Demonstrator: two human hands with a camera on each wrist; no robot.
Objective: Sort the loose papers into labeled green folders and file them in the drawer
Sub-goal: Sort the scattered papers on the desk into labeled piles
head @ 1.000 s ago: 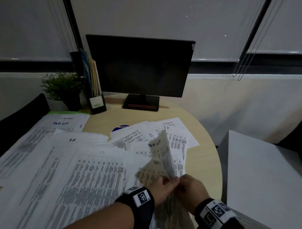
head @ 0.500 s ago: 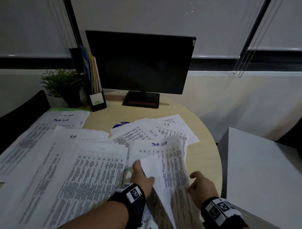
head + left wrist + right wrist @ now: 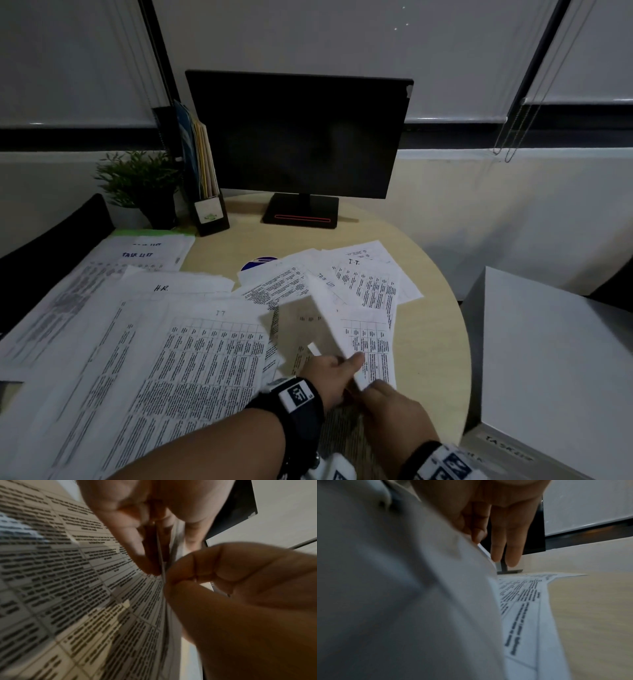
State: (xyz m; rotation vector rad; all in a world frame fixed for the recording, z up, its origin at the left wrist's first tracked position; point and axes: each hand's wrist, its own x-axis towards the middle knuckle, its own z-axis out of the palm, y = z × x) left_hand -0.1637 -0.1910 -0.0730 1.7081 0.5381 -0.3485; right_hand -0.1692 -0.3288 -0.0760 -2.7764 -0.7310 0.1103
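Note:
Printed loose papers cover the round table (image 3: pixel 428 342). Near its front edge my left hand (image 3: pixel 337 371) pinches the bottom of one lifted sheet (image 3: pixel 346 315), which stands tilted on its edge above the unsorted heap (image 3: pixel 373 284). My right hand (image 3: pixel 390 404) meets it from the right and pinches the same sheet. The left wrist view shows my left hand (image 3: pixel 137 545) and the curled right hand (image 3: pixel 223 574) closed on the sheet (image 3: pixel 85 588). In the right wrist view my right hand (image 3: pixel 488 538) holds the sheet's edge (image 3: pixel 402 588). A green folder (image 3: pixel 154 233) peeks out under the far-left pile.
Sorted piles lie to the left, headed TASK LIST (image 3: pixel 150 255), H.R. (image 3: pixel 161 287) and I.T. (image 3: pixel 219 313). A monitor (image 3: pixel 298 137), a file holder (image 3: pixel 205 192) and a plant (image 3: pixel 137 181) stand at the back. A white drawer cabinet (image 3: pixel 548 359) stands to the right.
Half a second ago my hands were apart and the sheet lay over the heap. Now they have come together and a sheet stands lifted between them.

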